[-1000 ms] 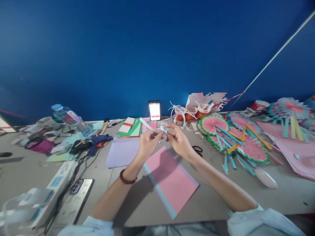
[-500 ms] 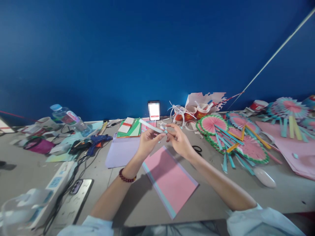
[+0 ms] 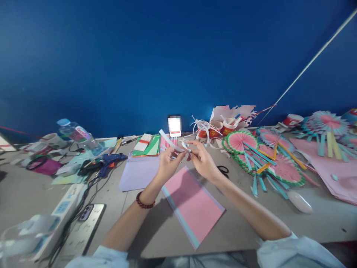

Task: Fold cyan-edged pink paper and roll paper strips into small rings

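My left hand pinches a pale strip that sticks out to the upper left. My right hand is closed, thumb and finger pressed at the strip's other end, close to the left fingertips. A small whitish piece shows between the two hands; its shape is too small to tell. Beneath the hands lies a pink sheet with light blue and lilac edges. Black scissor handles show beside my right wrist.
Pink-and-green paper fans and pink sheets lie right. At the back stand a lit phone and red cups. Left are a purple sheet, a blue glue gun, a bottle, a power strip and another phone.
The free end of the strip has tilted up slightly. Both hands have stayed in nearly the same place, with small finger movements.
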`<state>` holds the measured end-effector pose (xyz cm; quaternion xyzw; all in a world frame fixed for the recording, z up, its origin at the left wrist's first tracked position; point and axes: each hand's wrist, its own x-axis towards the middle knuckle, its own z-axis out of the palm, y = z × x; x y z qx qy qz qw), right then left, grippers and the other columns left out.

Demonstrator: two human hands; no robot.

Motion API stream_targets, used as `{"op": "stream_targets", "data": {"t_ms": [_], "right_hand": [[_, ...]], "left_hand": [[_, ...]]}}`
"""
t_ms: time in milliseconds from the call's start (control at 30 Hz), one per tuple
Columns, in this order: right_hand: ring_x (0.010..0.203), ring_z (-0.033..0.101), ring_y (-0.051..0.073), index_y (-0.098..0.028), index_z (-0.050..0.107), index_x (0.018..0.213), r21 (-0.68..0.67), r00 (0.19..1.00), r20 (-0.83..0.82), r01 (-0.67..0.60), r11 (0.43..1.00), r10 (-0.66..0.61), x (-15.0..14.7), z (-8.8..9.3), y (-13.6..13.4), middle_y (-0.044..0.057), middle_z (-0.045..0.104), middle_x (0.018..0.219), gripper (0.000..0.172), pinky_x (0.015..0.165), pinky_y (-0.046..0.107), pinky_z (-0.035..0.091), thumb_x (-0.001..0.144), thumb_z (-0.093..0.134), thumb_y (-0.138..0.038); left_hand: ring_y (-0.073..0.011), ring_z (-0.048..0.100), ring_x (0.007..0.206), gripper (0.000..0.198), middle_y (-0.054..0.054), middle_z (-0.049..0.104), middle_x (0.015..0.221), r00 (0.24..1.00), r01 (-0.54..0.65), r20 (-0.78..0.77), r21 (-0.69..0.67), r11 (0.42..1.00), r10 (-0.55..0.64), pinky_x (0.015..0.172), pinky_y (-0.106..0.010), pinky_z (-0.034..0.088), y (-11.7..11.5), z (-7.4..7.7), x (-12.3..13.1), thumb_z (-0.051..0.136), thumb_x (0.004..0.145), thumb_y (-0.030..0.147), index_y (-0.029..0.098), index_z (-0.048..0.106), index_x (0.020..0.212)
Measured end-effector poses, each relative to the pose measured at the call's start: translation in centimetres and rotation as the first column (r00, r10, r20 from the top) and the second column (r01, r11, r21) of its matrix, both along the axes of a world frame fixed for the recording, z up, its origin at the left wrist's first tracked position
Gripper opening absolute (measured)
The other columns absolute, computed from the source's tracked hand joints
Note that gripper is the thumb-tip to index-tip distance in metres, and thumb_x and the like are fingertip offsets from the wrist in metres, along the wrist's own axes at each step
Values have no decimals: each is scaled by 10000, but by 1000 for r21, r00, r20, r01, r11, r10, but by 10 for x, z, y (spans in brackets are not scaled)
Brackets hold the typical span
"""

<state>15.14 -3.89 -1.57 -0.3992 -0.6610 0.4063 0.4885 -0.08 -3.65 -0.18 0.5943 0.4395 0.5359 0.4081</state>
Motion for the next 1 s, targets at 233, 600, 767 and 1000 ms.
{"op": "stream_targets", "data": {"t_ms": [233,600,767,1000], "right_hand": [[675,612,128,-222,437,1211,-37,1000,-20,14,999,-15,0,0,0,75,693,1010,354,695,299,482,859,476,-208],[671,637,136,-215,473,1193,3,998,7,56,998,-56,0,1,-1,74,698,978,340,687,299,503,853,483,-199],[687,648,133,-229,427,1234,1,999,-30,-34,999,34,-2,-1,-1,74,690,1031,408,713,312,506,835,490,-174],[656,640,125,-240,426,1238,-51,998,-42,-38,998,36,-2,-3,1,71,686,1059,414,711,309,525,834,491,-179]], "left_hand": [[-143,627,614,191,-27,667,668,1000,2,12,-30,1000,-2,507,-216,438,-1,0,1,689,761,340,152,657,779],[-141,619,644,164,-34,699,736,995,70,-75,105,992,-62,562,-237,458,1,-3,0,714,756,332,169,696,772],[-152,634,667,144,-41,720,755,997,-44,-63,114,993,52,587,-245,476,1,-2,-1,704,754,315,173,716,733],[-139,610,555,186,-24,671,615,996,-60,68,-28,998,62,530,-239,473,3,2,-1,742,694,325,150,680,685]]}}
